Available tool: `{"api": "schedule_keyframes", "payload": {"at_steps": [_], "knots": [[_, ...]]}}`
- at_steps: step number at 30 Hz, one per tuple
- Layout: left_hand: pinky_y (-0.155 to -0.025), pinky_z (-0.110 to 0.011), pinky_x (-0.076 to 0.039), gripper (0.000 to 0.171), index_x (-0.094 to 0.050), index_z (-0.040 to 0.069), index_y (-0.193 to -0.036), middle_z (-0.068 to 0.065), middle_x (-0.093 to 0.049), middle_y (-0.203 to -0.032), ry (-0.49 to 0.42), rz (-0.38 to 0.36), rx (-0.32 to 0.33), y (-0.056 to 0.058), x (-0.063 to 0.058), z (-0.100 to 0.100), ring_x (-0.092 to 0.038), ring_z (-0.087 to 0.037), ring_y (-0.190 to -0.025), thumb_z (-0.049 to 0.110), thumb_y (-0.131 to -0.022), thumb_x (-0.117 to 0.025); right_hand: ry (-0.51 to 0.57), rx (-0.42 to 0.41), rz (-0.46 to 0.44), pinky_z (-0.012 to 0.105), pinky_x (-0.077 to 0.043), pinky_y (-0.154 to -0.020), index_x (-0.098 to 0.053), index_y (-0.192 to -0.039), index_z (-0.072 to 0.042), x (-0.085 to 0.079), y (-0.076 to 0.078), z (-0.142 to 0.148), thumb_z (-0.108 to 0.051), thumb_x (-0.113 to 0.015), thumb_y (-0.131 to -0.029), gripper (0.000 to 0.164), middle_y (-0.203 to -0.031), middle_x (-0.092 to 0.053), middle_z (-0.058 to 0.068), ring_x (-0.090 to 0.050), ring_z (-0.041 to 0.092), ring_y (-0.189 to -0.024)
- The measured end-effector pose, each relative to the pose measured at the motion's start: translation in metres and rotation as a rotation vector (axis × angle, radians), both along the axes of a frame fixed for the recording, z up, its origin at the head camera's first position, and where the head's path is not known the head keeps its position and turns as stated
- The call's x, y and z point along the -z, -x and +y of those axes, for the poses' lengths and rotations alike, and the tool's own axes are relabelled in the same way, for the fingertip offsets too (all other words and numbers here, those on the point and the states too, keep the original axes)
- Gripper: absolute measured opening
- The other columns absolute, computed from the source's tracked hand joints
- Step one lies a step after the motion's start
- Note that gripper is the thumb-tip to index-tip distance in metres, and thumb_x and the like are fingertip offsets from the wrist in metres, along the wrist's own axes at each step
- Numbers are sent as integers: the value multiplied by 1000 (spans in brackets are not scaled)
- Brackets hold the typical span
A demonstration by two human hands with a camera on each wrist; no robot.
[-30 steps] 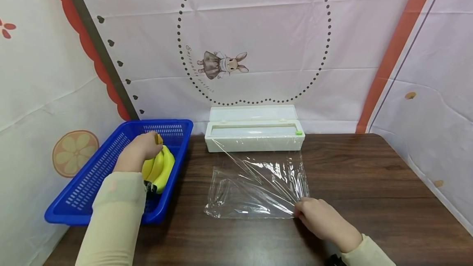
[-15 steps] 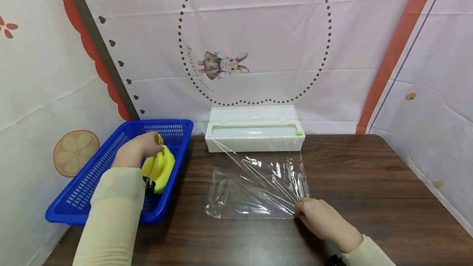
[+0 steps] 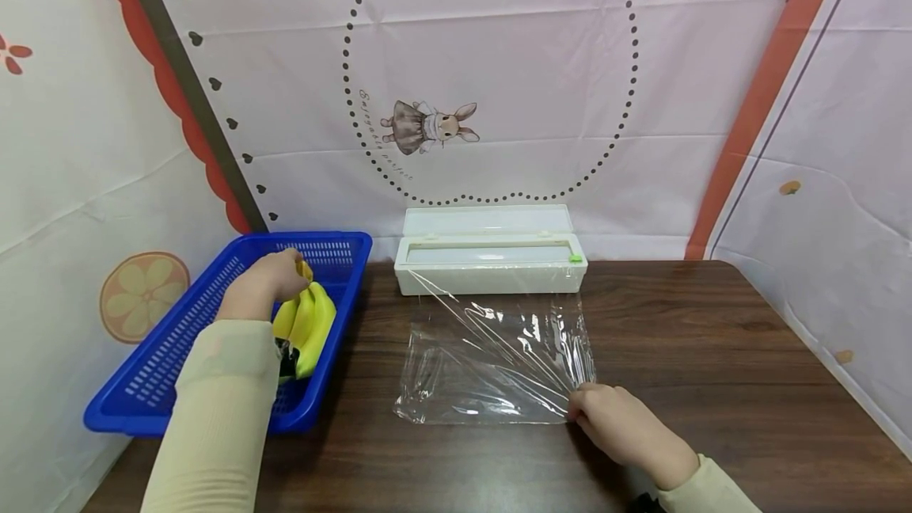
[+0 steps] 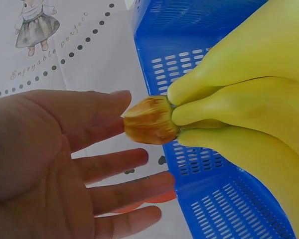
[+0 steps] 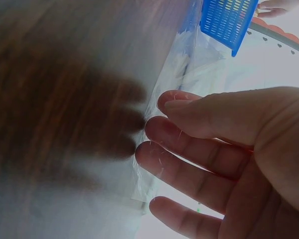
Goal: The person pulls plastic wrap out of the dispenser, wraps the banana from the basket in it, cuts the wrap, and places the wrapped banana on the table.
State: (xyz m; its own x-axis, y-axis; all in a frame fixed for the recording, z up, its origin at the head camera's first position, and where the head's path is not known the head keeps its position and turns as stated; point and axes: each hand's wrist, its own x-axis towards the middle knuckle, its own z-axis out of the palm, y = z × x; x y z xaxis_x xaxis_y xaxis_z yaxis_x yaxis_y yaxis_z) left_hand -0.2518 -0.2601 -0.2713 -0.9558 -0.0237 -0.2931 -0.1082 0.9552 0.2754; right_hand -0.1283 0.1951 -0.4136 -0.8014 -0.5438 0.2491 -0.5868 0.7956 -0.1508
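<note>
My left fingers [image 4: 100,105] pinched the stem [image 4: 147,120] of the bananas [image 4: 239,103] inside the basket [image 3: 306,416]; my right fingers [image 5: 209,113] gripped clear film [image 3: 492,362] right of it. That lay drawn over the desk [image 3: 684,323], (seemingly) uncut from the open box [image 3: 492,283]; the basket's walls enclosed fruit not yet out.

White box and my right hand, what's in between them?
Clear plastic wrap. In the head view, it stretches over the brown table from the white box to your right hand, which pinches its near right corner.
</note>
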Motion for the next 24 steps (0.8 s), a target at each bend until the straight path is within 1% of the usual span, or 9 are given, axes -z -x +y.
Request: {"api": "schedule_keyframes", "payload": {"at_steps": [2, 5, 13, 15, 17, 18, 21, 24], "knots": [[-96, -58, -42, 54, -30, -8, -138, -34, -45, -128, 7, 34, -1, 1, 1, 0, -49, -45, -112, 17, -95, -51, 1, 4, 2, 27, -48, -56, -65, -72, -21, 0, 0, 0, -5, -70, -75, 17, -73, -60, -11, -61, 10, -65], [-92, -57, -44, 51, -33, -9, -132, -33, -49, -123, 10, 65, -3, 3, 3, -1, -52, -43, -108, 18, -94, -52, 0, 8, 3, 27, -48, -56, -65, -72, -20, 0, 0, 0, -6, -70, -75, 16, -73, -59, -11, -61, 10, -65], [-89, -60, -45, 63, -32, -13, -135, -35, -49, -125, 37, 96, -11, 6, 3, -1, -53, -45, -108, 24, -92, -60, -3, 13, -4, 27, -49, -57, -65, -72, -20, -1, 0, -1, -6, -70, -76, 15, -74, -60, -11, -61, 11, -65], [-87, -58, -46, 60, -36, -13, -132, -34, -51, -122, 42, 109, -8, 5, 3, -1, -56, -43, -105, 22, -91, -61, -2, 13, -6, 27, -48, -57, -65, -72, -20, -1, 0, -1, -6, -70, -76, 15, -74, -60, -11, -61, 11, -65], [-84, -56, -49, 53, -43, -13, -127, -32, -56, -116, 44, 124, -7, 4, 3, -1, -59, -39, -98, 20, -90, -63, 0, 4, -6, 28, -48, -56, -65, -73, -20, -1, -1, 0, -5, -71, -75, 16, -74, -60, -10, -61, 11, -65], [-82, -54, -51, 48, -47, -12, -122, -30, -58, -112, 44, 131, -8, 4, 3, -1, -60, -37, -93, 20, -90, -63, 1, 0, -6, 28, -48, -56, -65, -73, -20, -1, -1, 0, -5, -71, -75, 16, -74, -60, -10, -61, 11, -66], [-74, -47, -53, 37, -55, -9, -110, -25, -61, -101, 44, 146, -8, 2, 3, -2, -60, -30, -82, 20, -89, -64, 2, -5, -9, 27, -49, -56, -66, -73, -20, -2, -1, 0, -4, -71, -74, 17, -74, -61, -10, -62, 11, -66], [-70, -42, -53, 34, -57, -8, -105, -22, -62, -98, 48, 156, 2, 1, 2, -4, -59, -27, -79, 21, -88, -64, 3, -6, -13, 27, -49, -57, -66, -73, -20, -1, 0, 1, -4, -70, -74, 17, -75, -61, -10, -62, 11, -67]]}}
